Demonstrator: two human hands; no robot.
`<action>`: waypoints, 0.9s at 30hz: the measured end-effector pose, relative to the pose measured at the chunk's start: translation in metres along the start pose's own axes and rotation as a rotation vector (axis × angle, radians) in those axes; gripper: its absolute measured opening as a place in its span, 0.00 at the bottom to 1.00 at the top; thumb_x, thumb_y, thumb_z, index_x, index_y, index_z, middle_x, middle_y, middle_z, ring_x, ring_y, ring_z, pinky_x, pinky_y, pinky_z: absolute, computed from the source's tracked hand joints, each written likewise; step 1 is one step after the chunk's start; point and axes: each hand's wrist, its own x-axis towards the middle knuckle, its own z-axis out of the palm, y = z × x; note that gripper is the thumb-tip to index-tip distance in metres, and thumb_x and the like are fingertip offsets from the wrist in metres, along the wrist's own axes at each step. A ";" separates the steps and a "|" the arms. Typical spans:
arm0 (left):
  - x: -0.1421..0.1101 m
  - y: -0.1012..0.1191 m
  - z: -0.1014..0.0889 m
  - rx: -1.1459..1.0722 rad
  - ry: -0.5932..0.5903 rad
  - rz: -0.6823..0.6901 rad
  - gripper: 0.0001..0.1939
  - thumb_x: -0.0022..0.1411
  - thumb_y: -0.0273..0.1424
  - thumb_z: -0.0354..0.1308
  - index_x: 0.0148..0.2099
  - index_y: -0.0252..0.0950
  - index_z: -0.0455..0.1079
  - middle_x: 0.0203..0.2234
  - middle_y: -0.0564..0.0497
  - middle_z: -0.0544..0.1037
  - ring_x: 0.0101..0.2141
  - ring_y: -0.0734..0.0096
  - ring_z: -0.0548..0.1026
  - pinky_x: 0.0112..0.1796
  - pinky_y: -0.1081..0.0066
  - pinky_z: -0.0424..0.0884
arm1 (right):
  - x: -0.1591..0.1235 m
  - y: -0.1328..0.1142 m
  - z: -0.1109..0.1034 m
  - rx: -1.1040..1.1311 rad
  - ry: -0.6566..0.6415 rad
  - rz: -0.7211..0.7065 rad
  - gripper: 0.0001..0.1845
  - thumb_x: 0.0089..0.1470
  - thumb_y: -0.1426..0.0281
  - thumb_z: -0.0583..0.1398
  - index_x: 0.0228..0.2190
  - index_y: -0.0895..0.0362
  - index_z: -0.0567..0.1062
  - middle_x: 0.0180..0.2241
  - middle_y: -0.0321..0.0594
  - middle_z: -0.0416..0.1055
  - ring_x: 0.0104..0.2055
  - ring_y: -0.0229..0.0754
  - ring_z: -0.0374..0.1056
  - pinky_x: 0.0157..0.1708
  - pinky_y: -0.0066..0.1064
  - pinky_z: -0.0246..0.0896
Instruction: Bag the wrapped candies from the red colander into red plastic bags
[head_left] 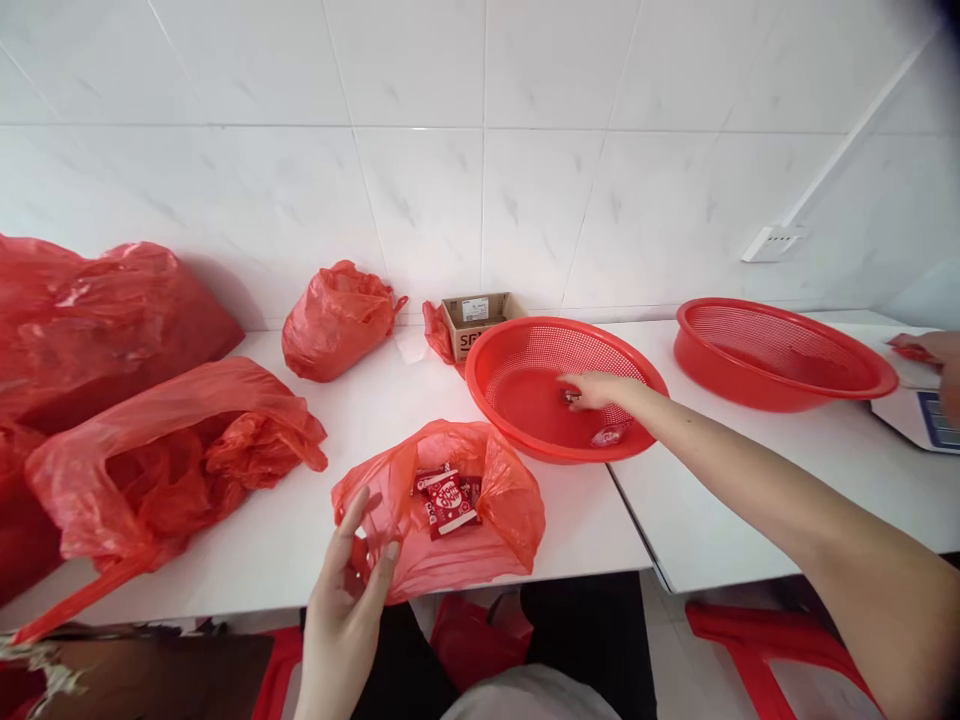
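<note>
My left hand [346,595] is at the left rim of a red plastic bag [510,500], thumb and forefinger spread apart and touching the film. Inside that bag lie several small red printed packets [448,500]. My right hand [594,389] reaches into a red plastic colander [487,385], its fingers closed on a small dark wrapped packet [571,397]; part of the grip is hidden. Another small clear-and-red packet [609,435] lies on the colander's floor near my wrist.
Red bags [180,460] crowd the left of the white table, and a bunched bag [337,320] stands behind. A small carton [484,310] is by the wall. At right are a second colander [780,390], a scale [919,415] and another person's hand [946,350].
</note>
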 end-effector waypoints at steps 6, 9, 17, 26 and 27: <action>-0.002 0.002 0.000 0.046 0.040 0.007 0.33 0.56 0.44 0.64 0.63 0.49 0.64 0.62 0.50 0.67 0.62 0.56 0.62 0.63 0.55 0.53 | 0.007 0.025 0.007 -0.077 -0.177 -0.007 0.25 0.50 0.66 0.63 0.51 0.53 0.70 0.45 0.46 0.74 0.41 0.50 0.71 0.34 0.34 0.60; -0.003 0.004 -0.003 -0.016 0.038 -0.040 0.36 0.56 0.44 0.64 0.66 0.49 0.60 0.61 0.49 0.68 0.59 0.55 0.66 0.61 0.57 0.59 | 0.002 0.027 -0.004 -0.093 -0.253 0.003 0.32 0.48 0.65 0.63 0.56 0.51 0.67 0.45 0.46 0.74 0.41 0.50 0.71 0.34 0.35 0.60; 0.001 -0.006 -0.010 0.022 0.005 -0.028 0.39 0.55 0.46 0.65 0.66 0.49 0.59 0.62 0.47 0.67 0.53 0.57 0.72 0.50 0.64 0.70 | -0.025 0.010 0.020 -0.076 -0.350 -0.018 0.30 0.34 0.64 0.69 0.43 0.53 0.73 0.40 0.42 0.74 0.41 0.51 0.71 0.33 0.34 0.60; -0.003 0.000 -0.009 -0.046 0.023 -0.050 0.39 0.56 0.45 0.64 0.67 0.50 0.57 0.60 0.49 0.68 0.54 0.60 0.70 0.54 0.65 0.66 | -0.051 -0.019 -0.009 0.293 -0.218 -0.207 0.20 0.54 0.57 0.59 0.46 0.52 0.65 0.47 0.43 0.70 0.41 0.43 0.72 0.35 0.32 0.66; -0.002 -0.001 -0.009 -0.045 0.034 -0.051 0.38 0.56 0.45 0.64 0.67 0.50 0.58 0.61 0.49 0.68 0.53 0.60 0.71 0.52 0.65 0.67 | -0.060 -0.033 -0.014 0.458 -0.212 -0.294 0.20 0.57 0.56 0.58 0.47 0.51 0.63 0.48 0.43 0.69 0.41 0.41 0.72 0.37 0.32 0.67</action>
